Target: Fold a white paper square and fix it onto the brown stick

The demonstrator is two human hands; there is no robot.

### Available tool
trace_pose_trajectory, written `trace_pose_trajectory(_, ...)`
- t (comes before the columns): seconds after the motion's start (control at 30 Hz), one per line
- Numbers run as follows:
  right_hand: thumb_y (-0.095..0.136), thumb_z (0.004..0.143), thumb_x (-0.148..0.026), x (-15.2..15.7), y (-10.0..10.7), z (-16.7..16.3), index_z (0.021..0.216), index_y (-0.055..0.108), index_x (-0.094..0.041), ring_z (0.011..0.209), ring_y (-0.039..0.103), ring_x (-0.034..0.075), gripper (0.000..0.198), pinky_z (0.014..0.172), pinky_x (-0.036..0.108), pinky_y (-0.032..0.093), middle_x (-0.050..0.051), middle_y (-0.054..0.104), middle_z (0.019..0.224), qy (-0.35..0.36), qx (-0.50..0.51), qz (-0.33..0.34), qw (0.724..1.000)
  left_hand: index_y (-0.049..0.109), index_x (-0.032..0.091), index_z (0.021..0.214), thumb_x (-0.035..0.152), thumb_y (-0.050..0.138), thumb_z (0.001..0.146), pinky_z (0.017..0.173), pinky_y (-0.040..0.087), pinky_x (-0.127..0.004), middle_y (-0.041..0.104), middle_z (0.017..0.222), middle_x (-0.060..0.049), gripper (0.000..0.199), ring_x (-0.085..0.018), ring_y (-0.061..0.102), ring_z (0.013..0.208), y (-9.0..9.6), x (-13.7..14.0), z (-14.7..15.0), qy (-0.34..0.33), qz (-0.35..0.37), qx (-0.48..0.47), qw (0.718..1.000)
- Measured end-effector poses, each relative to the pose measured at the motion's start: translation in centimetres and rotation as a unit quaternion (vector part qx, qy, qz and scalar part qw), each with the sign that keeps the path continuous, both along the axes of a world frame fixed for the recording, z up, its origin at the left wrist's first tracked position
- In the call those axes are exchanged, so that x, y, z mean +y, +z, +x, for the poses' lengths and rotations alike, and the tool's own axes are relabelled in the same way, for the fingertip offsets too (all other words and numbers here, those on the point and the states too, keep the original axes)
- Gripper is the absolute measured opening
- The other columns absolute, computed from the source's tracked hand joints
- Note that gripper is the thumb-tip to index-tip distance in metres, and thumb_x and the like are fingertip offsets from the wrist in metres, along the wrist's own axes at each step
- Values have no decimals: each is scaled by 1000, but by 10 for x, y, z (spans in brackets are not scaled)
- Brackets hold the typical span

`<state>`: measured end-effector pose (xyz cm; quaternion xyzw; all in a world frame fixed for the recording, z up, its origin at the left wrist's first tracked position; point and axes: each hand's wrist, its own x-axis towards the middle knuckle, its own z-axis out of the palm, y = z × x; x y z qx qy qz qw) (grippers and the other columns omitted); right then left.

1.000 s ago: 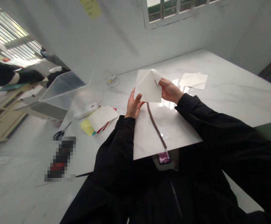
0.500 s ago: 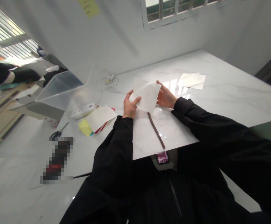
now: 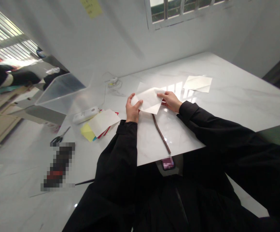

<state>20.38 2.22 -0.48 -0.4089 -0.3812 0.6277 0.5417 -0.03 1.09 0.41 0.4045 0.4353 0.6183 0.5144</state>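
Held up over the marble-look table (image 3: 190, 129) is a cream sheet of paper (image 3: 147, 99), creased along its upper part. My left hand (image 3: 132, 109) grips its left edge, thumb on top and fingers behind. At the upper right, my right hand (image 3: 171, 100) pinches the sheet between thumb and fingers. A thin brown stick (image 3: 161, 133) lies on the table below the paper, its far end hidden under it. Another cream sheet (image 3: 198, 83) with a crease lies flat to the right of my right hand.
Left of my left arm lie stacked coloured papers (image 3: 103, 123), a white power strip (image 3: 86, 115), black-handled scissors (image 3: 58, 139) and a pixelated dark object (image 3: 59, 166). A clear plastic bin (image 3: 60, 91) stands behind them. A small white device with a cord (image 3: 113, 82) sits near the wall. Another person's arm (image 3: 9, 79) shows far left.
My right hand has closed from spread fingers to a pinch on the paper's right side. The sheet has tipped lower and flatter. My left hand has shifted slightly left, still gripping.
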Motion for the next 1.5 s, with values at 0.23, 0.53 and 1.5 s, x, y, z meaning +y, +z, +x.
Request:
trace_pose_trajectory(0.23,69,87,-22,4,3,7,89,66,-17,76,66,13,6,66,24,54,2,70,88,-52,9,-12,999,65,23,127,65,67,86,91,58,-36,69,128,-11,59,-27,69,112,19,-12,3,-104,-61,-107,987)
trace_pose_trajectory(0.53,67,89,-21,-1,9,6,94,64,-17,77,67,13,7,71,26,58,4,70,92,-26,29,-18,999,61,25,136,60,59,94,101,56,-42,68,132,-11,56,-30,66,121,21,-15,7,-136,-88,-127,979)
trace_pose_trajectory(1.5,68,90,-28,-4,10,5,90,70,-16,75,67,16,12,69,27,56,5,72,86,-3,-14,-9,1000,31,38,162,13,68,76,107,54,-44,64,145,-4,96,-28,67,124,15,-17,16,-115,-53,-106,986)
